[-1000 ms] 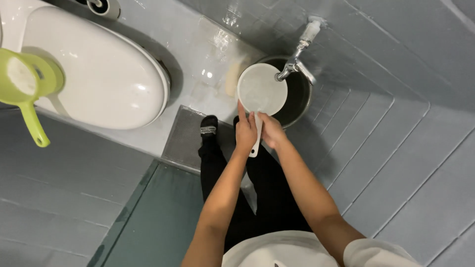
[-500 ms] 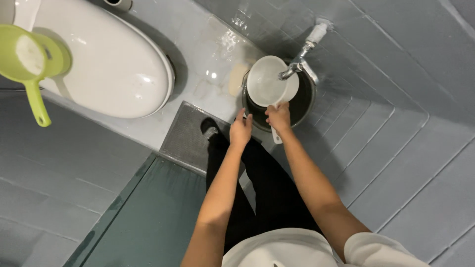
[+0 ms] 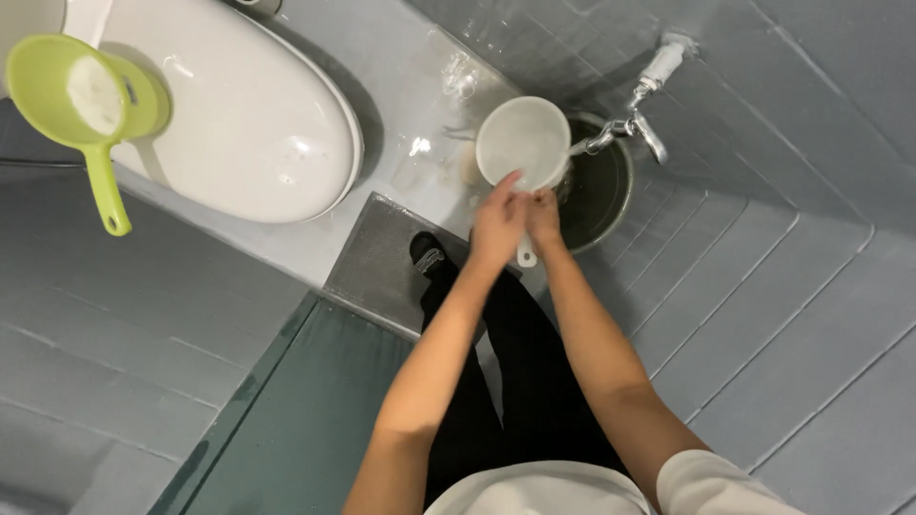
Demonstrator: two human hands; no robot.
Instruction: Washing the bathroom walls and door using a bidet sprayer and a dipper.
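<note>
Gripping the white plastic scoop at its handle base, left hand and right hand close together over the dark bucket under the tap. Judged light, stiff, wet-slippery; handle is the sure hold.

left hand: curled, arm outstretched | right hand: curled, touching left, arm outstretched
</note>
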